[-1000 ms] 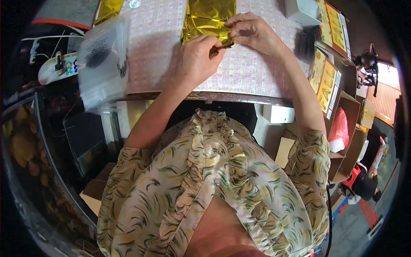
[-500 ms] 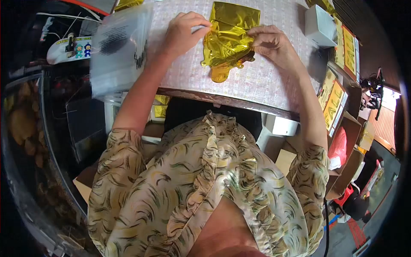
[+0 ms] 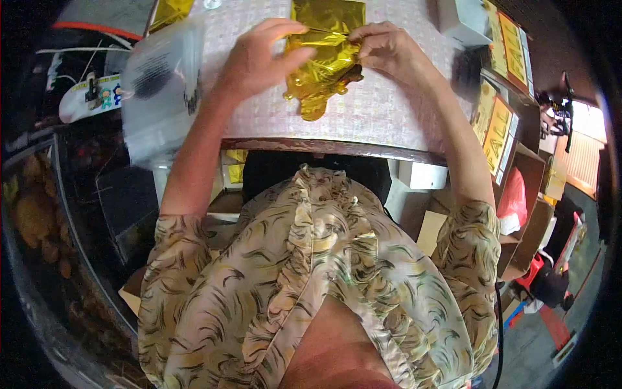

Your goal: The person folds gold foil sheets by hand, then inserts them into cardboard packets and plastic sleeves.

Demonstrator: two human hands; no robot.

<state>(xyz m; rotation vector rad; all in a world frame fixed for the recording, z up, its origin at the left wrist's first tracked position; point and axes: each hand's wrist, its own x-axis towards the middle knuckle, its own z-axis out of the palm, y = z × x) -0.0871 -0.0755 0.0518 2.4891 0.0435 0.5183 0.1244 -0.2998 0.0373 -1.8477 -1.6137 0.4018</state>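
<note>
A flat, crinkled gold foil balloon [image 3: 317, 71] lies at the far middle of the table, its lobed end toward me and its squarer end away. A straight crease crosses it between my hands. My left hand [image 3: 262, 61] is at its left edge, slightly blurred. The index fingertip touches the crease, while the thumb stands apart over the foil. At the right edge, my right hand [image 3: 392, 52] pinches the foil between thumb and fingers.
Clear plastic bags [image 3: 159, 91] with dark print overhang the table's left side. More gold foil [image 3: 170, 13] lies at the far left. A white box [image 3: 463, 23] and yellow-labelled cartons [image 3: 499, 136] line the right side. The table's front edge [image 3: 330, 148] is before my body.
My left thumb has parted from the index finger and now sits over the foil. A straight crease shows across the balloon. The view has shifted, so the table appears slightly left.
</note>
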